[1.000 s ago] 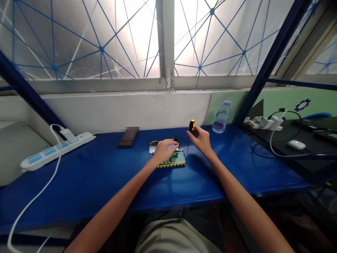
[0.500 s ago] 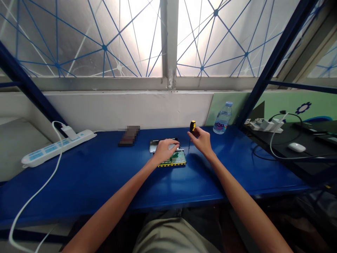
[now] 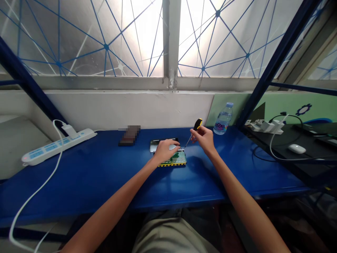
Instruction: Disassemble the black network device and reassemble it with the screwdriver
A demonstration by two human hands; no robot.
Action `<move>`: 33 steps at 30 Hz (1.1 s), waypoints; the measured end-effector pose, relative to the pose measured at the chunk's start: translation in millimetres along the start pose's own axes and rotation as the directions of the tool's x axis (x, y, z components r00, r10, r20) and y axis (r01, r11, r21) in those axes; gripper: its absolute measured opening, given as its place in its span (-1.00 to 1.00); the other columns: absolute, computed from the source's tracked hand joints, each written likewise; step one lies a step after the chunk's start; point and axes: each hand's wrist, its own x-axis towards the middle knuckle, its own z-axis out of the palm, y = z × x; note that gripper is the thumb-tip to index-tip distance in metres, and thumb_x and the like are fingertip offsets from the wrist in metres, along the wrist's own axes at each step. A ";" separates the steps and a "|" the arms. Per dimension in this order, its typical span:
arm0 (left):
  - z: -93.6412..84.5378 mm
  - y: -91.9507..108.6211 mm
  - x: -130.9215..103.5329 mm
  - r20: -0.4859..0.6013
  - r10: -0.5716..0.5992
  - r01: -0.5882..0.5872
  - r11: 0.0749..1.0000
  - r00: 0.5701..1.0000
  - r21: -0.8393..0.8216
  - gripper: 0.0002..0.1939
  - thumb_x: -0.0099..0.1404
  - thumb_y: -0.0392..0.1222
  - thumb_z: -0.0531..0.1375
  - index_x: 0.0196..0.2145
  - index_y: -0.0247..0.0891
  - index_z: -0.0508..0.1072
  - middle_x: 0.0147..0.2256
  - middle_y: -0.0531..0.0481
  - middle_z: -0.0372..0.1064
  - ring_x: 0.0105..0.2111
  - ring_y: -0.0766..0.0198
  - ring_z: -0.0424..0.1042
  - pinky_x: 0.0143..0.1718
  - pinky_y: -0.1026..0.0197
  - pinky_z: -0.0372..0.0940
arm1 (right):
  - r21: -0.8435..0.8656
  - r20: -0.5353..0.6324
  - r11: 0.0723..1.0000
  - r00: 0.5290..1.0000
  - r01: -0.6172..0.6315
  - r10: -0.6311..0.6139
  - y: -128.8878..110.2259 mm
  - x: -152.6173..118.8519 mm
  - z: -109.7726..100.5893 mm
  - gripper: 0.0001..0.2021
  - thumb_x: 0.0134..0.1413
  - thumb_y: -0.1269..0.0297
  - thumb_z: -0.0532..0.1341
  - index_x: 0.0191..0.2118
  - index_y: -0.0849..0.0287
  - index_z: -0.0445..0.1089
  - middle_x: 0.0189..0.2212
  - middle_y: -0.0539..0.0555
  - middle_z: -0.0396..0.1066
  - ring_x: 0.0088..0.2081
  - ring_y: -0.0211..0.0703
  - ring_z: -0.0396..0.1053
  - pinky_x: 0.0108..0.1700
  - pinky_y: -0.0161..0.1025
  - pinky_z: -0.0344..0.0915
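Observation:
In the head view my right hand [image 3: 204, 139] is closed around a screwdriver [image 3: 198, 124] with a black and yellow handle. Its thin shaft slants down to the left, the tip by the right end of a silver strip on a flat device with a green circuit board [image 3: 179, 157]. Yellow and black stripes mark the device's front edge. Resting over its left part, my left hand [image 3: 166, 150] has its fingers stretched out to the right and hides some of the board. Behind that hand lies a dark panel with a silvery face [image 3: 154, 146].
The blue table [image 3: 105, 175] carries a white power strip [image 3: 60, 146] with a cable at left, a blurred dark object [image 3: 129, 136], and a water bottle [image 3: 223, 118] at back right. Further right, a mouse [image 3: 297, 149] and cables lie on a black desk [image 3: 286, 165].
The screwdriver has gone from upright beside the device to tilted, its tip now left at the device's right edge. My right hand has shifted slightly right; my left hand stays put.

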 end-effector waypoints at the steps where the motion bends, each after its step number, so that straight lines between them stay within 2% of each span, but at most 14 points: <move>1: 0.3 -0.4 -0.2 0.003 0.005 -0.005 1.000 1.000 0.000 -0.90 0.25 -0.23 0.31 -0.27 -0.16 0.64 -0.21 0.01 0.62 -0.15 0.13 0.58 -0.06 0.15 0.40 | 0.041 0.009 0.999 1.000 -0.009 0.008 -1.9 0.0 0.2 -0.60 -0.13 -0.09 0.42 -0.45 0.16 0.38 -0.59 0.01 0.41 -0.57 -0.11 0.44 -0.59 -0.21 0.43; 10: 3.2 -5.0 -2.6 0.039 0.056 -0.056 0.998 0.998 0.012 -0.81 0.15 -0.18 0.41 -0.23 -0.14 0.64 -0.19 -0.01 0.62 -0.11 0.10 0.55 -0.05 0.13 0.39 | 0.215 0.058 0.975 0.997 -0.059 0.048 -17.4 -4.5 3.9 -0.60 -0.18 -0.05 0.46 -0.46 0.17 0.40 -0.57 0.02 0.43 -0.59 -0.20 0.40 -0.61 -0.25 0.41; 22: 6.3 -1.3 -3.4 0.002 0.070 -0.070 0.998 0.998 -0.007 -0.91 0.17 -0.18 0.40 -0.33 -0.19 0.64 -0.27 -0.03 0.61 -0.20 0.12 0.56 -0.12 0.15 0.38 | 0.237 0.082 0.967 0.994 -0.095 0.078 -21.9 -8.0 8.5 -0.59 -0.22 -0.05 0.48 -0.48 0.17 0.39 -0.59 0.01 0.41 -0.60 -0.21 0.38 -0.61 -0.26 0.39; 33: 8.6 -4.7 -2.1 -0.015 0.123 -0.124 0.992 0.992 -0.015 -0.96 0.18 -0.30 0.38 -0.41 -0.21 0.61 -0.33 0.00 0.60 -0.26 0.16 0.53 -0.16 0.17 0.36 | 0.244 0.083 0.966 0.995 -0.082 0.063 -21.7 -9.8 12.9 -0.58 -0.20 -0.05 0.48 -0.48 0.19 0.39 -0.61 -0.01 0.39 -0.60 -0.22 0.39 -0.61 -0.29 0.39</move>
